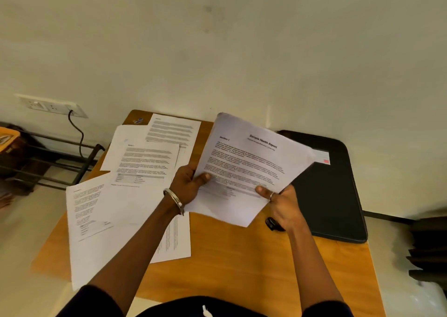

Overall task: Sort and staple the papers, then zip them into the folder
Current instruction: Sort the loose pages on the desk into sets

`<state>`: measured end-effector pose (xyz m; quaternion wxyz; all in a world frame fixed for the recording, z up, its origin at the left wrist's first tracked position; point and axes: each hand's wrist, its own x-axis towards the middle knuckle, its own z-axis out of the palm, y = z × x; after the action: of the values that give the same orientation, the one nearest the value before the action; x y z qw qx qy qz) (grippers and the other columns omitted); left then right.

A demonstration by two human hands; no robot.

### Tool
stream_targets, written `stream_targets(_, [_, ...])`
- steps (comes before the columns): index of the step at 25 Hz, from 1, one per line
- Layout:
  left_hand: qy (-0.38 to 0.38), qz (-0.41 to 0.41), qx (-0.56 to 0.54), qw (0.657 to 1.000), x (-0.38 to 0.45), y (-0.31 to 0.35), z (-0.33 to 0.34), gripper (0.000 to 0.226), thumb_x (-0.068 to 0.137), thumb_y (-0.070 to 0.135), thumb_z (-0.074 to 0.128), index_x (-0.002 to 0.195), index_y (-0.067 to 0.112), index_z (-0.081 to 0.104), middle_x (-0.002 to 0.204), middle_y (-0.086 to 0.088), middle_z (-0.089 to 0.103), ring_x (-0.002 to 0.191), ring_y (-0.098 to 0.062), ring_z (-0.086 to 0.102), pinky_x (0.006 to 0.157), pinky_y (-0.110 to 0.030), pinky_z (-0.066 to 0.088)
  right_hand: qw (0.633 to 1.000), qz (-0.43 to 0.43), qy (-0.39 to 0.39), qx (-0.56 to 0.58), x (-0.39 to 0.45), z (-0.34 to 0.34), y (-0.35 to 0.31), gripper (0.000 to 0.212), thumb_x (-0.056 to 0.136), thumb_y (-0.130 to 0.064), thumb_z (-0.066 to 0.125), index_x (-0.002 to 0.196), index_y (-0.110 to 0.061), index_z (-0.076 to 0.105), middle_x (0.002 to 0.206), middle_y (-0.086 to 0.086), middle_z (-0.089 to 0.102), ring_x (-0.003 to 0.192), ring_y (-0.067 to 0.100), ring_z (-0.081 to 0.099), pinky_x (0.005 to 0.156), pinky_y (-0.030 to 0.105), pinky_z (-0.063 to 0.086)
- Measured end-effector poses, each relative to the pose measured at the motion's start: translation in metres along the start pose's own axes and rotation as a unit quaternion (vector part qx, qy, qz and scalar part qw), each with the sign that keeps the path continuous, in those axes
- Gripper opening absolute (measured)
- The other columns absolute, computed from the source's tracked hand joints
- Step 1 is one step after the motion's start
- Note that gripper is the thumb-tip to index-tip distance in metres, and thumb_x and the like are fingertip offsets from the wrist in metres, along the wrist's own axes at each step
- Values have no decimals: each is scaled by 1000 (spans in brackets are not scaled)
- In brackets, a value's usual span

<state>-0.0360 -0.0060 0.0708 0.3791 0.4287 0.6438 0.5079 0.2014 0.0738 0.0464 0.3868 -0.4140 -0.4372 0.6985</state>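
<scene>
So far I'm only sorting: my left hand (191,183) and right hand (280,201) both pinch the report stack (251,164) above the surface (229,256), loose sheets (135,171) left of it, the zip folder (331,195) right, nothing visibly stapled.

A sheaf (251,161) of white printed pages, top one headed "Sample Health Report", is tilted above the counter. More printed sheets (135,171) lie overlapping on the left. The black zip folder (331,195) lies flat on the right, and a small black stapler (273,224) lies just beside it.
</scene>
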Motion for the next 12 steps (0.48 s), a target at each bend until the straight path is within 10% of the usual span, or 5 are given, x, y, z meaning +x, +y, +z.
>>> stream_targets(4, [96,-1,-27,995,0,3,12,33,86,-9,55,117,-1,58,110,-8,63,95,-17,59,83,-19,53,989,-52,68,-117,2,19,-15,37,85,-5,68,120,-13,61,112,0,69,104,14,65,84,33,57])
stream_targets(8, [142,-43,10,989,-1,-15,21,28,86,-2,58,114,-2,61,108,-14,65,97,-26,59,91,-44,50,979,-84,101,-156,-2,27,-3,42,89,-10,64,130,-14,53,116,-2,64,108,13,62,79,22,55])
stream_targets(12, [186,-98,35,977,-7,-25,36,39,91,4,54,129,2,50,120,-15,61,109,-31,56,94,-39,45,968,-54,111,-219,-9,33,15,39,94,-10,56,132,-16,49,118,-6,58,113,13,55,75,13,50])
